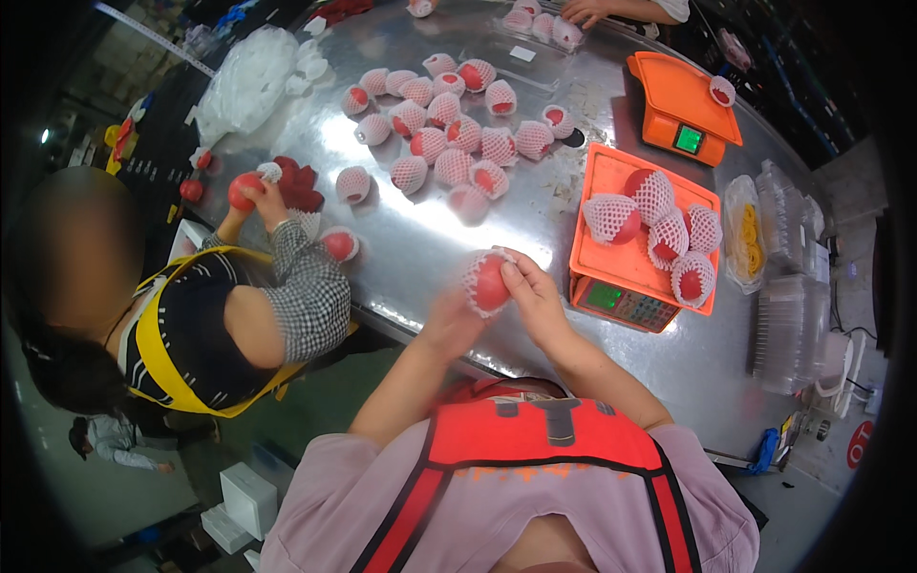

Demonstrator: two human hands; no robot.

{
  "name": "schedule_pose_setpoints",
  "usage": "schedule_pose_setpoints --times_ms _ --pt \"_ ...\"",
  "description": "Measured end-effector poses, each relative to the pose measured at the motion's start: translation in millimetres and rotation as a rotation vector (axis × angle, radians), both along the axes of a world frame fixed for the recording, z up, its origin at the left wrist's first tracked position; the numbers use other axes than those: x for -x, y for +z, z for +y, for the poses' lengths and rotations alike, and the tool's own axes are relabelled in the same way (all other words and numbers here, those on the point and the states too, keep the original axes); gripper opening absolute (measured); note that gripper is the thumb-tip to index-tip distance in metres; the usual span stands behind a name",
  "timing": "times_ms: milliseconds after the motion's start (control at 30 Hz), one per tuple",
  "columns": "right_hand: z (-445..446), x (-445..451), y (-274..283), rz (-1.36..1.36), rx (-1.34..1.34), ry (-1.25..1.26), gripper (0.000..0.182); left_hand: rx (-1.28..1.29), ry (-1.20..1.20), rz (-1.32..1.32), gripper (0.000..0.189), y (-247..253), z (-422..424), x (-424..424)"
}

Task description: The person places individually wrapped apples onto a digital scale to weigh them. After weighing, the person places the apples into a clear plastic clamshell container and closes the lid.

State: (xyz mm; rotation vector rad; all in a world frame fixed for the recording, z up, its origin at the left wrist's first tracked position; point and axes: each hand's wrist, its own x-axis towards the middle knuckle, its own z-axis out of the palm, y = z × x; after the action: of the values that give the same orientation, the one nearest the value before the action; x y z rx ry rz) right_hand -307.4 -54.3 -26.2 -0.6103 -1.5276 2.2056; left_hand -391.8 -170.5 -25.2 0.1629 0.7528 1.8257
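Note:
A round red fruit [490, 283] in a white foam net sleeve is held between my hands above the near edge of the metal table. My right hand [536, 295] grips its right side, the thumb pressed on the bare red skin. Cupped around its lower left is my left hand [455, 321], blurred and with its fingers partly hidden. Just right of my right hand is an orange scale [589, 266] with a lit green display. Several sleeved fruits [668, 238] rest on its tray. Beyond my hands, many more sleeved fruits [453, 167] are spread over the table.
A co-worker in a yellow apron [159, 344] holds an unsleeved fruit [245, 192] at left. Another person's hand [587, 10] touches a packed tray [542, 26] at the far edge. A second orange scale [680, 107], clear plastic boxes [791, 329] and a plastic bag [251, 82] stand around.

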Motion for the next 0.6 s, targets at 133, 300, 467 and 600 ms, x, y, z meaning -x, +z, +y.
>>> schedule_pose_setpoints --times_ms 133,300,467,600 --pt "-2.8 0.2 -3.7 -0.078 -0.172 -0.139 0.026 0.112 0.028 -0.059 0.058 3.6 8.5 0.3" --pt "15.7 -4.3 -14.8 -0.219 -0.416 -0.225 0.020 0.426 0.204 0.323 0.049 9.5 17.7 -12.1" --pt "18.4 -7.1 0.6 -0.116 -0.689 -0.286 0.017 0.293 0.092 0.601 0.054 -9.0 5.7 -14.0" --pt "23.7 -14.4 8.9 -0.163 -0.604 -0.265 0.016 0.032 0.017 -0.167 0.061 9.7 -2.3 -7.0"
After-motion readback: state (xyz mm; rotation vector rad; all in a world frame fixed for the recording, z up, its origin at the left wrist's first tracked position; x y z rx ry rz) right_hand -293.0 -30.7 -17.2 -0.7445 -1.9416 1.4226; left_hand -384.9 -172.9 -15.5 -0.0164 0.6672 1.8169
